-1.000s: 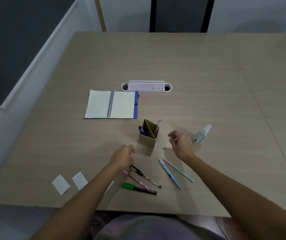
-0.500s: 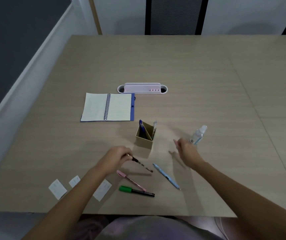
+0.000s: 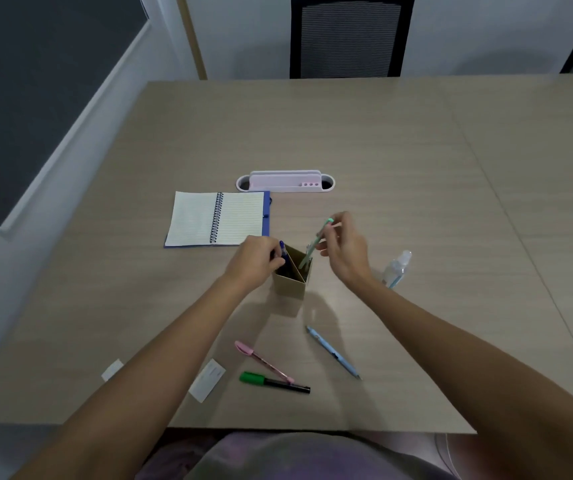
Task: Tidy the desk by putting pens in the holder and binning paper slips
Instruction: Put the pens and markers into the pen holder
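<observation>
Cardboard pen holder (image 3: 290, 286), a small brown square box split by a diagonal divider, is set upright near the middle of the pale wood-grain counter (image 3: 399, 140). The right hand (image 3: 345, 249) is held above its right side, and the fingers (image 3: 330, 230) are pinched closed around a mint-green pen (image 3: 315, 243), which is tilted with its lower end inside the right compartment. The left hand (image 3: 253, 263) is placed against the holder's left edge with its fingers curled at a dark blue pen (image 3: 283, 254) standing in the left compartment; whether that pen is actually gripped cannot be told.

Three pens are left lying on the counter nearer the person: a light blue pen (image 3: 332, 351) to the right, a pink pen (image 3: 264, 362), and a green-capped black marker (image 3: 274, 382) just below it, the two nearly touching at their right ends. A white paper slip (image 3: 207, 380) is seen beside the left forearm and a second white paper slip (image 3: 112, 370) on the forearm's other side.

A spiral-bound lined notebook with a blue cover (image 3: 217, 219) is laid open behind the holder. A white and pink oblong desk organiser (image 3: 285, 181) is set beyond it. A small clear spray bottle (image 3: 397, 269) is seen just right of the right wrist. A black mesh chair (image 3: 347, 36) is seen at the far edge.
</observation>
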A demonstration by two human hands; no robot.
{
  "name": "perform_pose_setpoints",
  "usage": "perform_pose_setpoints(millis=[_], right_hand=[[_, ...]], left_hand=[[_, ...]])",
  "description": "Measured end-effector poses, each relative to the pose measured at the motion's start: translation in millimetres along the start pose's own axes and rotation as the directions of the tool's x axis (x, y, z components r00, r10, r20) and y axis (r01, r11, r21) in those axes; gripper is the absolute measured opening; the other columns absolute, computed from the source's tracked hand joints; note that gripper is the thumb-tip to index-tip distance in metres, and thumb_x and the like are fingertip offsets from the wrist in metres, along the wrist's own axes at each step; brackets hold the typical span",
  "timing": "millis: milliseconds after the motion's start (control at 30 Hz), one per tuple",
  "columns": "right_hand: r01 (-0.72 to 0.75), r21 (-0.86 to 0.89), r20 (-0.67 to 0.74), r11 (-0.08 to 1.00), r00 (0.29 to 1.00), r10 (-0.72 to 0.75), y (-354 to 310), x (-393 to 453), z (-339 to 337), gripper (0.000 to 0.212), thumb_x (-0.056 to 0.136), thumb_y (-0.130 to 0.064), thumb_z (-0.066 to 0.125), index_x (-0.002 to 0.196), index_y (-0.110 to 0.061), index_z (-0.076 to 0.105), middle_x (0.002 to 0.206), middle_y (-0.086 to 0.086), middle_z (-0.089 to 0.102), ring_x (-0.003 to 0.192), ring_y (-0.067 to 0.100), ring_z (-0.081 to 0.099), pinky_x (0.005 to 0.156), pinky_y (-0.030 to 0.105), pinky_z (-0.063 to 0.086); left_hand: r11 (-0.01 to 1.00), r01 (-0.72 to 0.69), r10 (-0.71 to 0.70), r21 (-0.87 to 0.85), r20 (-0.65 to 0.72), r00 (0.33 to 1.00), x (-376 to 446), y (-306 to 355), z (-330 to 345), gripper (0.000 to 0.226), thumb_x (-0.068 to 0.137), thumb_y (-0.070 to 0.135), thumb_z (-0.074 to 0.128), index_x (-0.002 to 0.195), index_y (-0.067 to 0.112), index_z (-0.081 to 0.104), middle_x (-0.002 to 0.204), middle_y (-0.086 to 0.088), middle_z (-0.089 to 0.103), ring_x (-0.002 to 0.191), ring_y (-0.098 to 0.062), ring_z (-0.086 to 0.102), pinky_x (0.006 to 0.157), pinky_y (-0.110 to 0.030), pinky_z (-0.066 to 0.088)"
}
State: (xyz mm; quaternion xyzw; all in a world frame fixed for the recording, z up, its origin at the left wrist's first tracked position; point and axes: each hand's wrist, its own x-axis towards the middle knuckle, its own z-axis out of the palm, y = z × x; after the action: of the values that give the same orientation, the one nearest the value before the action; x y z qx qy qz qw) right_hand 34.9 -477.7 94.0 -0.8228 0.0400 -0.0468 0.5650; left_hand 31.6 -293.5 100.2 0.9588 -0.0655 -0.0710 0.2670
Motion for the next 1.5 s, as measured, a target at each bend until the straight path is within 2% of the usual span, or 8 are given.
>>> perform_pose_setpoints(millis=[200, 367, 533, 800, 1000, 1133, 1267, 1500], right_hand=[[0.021, -0.215, 0.141, 0.976, 0.990, 0.010, 24, -13, 14, 0.018, 0.095, -0.025, 0.051, 0.103, -0.011, 0.058, 0.098, 0.008, 0.070, 0.082, 0.018, 0.063, 0.074, 0.030, 0.052], [-0.014, -0.269, 0.084, 0.963, 0.996, 0.038, 57, -42, 7, 0.022, 0.093, -0.023, 0.054, 0.112, -0.011, 0.054, 0.106, 0.004, 0.059, 0.086, 0.019, 0.060, 0.076, 0.032, 0.052], [-0.027, -0.603, 0.398, 0.797, 0.856, 0.330, 102, -90, 20, 0.029, 0.085, -0.030, 0.062, 0.105, -0.010, 0.056, 0.105, 0.012, 0.059, 0.093, 0.028, 0.059, 0.079, 0.038, 0.050], [0.228, -0.781, 0.486, 0.582, 0.807, 0.336, 122, -100, 20, 0.021, 0.094, -0.007, 0.042, 0.113, -0.002, 0.048, 0.119, 0.021, 0.055, 0.106, 0.036, 0.057, 0.087, 0.042, 0.048], [-0.014, -0.524, 0.197, 0.852, 0.971, 0.138, 85, -57, -25, 0.016, 0.094, -0.014, 0.046, 0.080, -0.009, 0.041, 0.069, 0.014, 0.054, 0.062, 0.030, 0.049, 0.062, 0.034, 0.030], [-0.023, -0.229, -0.054, 0.973, 0.998, 0.010, 30, -23, -36, 0.005, 0.091, -0.012, 0.050, 0.091, -0.008, 0.049, 0.070, 0.006, 0.060, 0.061, 0.022, 0.056, 0.060, 0.033, 0.041], [-0.004, 0.048, -0.102, 0.999, 0.995, 0.009, -7, -10, -23, 0.003, 0.094, -0.012, 0.045, 0.094, -0.016, 0.046, 0.082, 0.003, 0.065, 0.073, 0.019, 0.067, 0.059, 0.020, 0.056], [-0.014, -0.175, 0.061, 0.984, 0.998, 0.025, 13, -21, 8, 0.016, 0.093, -0.021, 0.053, 0.099, -0.010, 0.064, 0.091, 0.008, 0.071, 0.078, 0.020, 0.068, 0.071, 0.033, 0.058]], left_hand=[[0.950, 0.174, -0.169, -0.260, 0.042, 0.985, -21, -21, 20, 0.036, 0.071, 0.014, 0.080, 0.100, 0.015, 0.059, 0.083, -0.005, 0.062, 0.071, -0.020, 0.059, 0.066, -0.030, 0.048], [0.864, 0.498, -0.504, 0.078, 0.167, 0.847, -59, -60, 37, 0.039, 0.077, 0.019, 0.075, 0.107, 0.005, 0.055, 0.104, -0.018, 0.064, 0.099, -0.033, 0.062, 0.077, -0.036, 0.050], [0.754, 0.645, -0.637, 0.125, 0.381, 0.670, -86, -74, 71, 0.039, 0.069, 0.027, 0.077, 0.097, 0.002, 0.071, 0.101, -0.017, 0.073, 0.093, -0.030, 0.071, 0.074, -0.032, 0.060], [0.754, 0.652, -0.594, -0.083, 0.338, 0.730, -82, -76, 56, 0.017, 0.068, 0.004, 0.069, 0.054, 0.014, 0.069, 0.058, -0.007, 0.069, 0.072, -0.022, 0.070, 0.070, -0.032, 0.061], [0.788, 0.346, -0.426, -0.510, -0.046, 0.903, -55, -37, -40, 0.028, 0.072, -0.001, 0.075, 0.088, 0.015, 0.059, 0.082, -0.012, 0.068, 0.064, -0.021, 0.066, 0.074, -0.039, 0.060], [0.872, 0.043, -0.230, -0.488, -0.330, 0.915, -33, 5, -83, 0.021, 0.078, 0.009, 0.072, 0.095, 0.013, 0.061, 0.074, 0.000, 0.065, 0.065, -0.013, 0.066, 0.064, -0.026, 0.052], [0.951, -0.001, -0.093, -0.309, -0.290, 0.953, -13, 17, -49, 0.010, 0.081, 0.010, 0.067, 0.090, 0.011, 0.063, 0.079, -0.007, 0.073, 0.064, -0.010, 0.066, 0.069, -0.030, 0.056], [0.996, 0.043, -0.054, -0.077, -0.152, 0.987, -12, 8, 15, 0.014, 0.079, 0.022, 0.071, 0.090, 0.016, 0.068, 0.090, -0.004, 0.071, 0.082, -0.021, 0.066, 0.067, -0.031, 0.051]])
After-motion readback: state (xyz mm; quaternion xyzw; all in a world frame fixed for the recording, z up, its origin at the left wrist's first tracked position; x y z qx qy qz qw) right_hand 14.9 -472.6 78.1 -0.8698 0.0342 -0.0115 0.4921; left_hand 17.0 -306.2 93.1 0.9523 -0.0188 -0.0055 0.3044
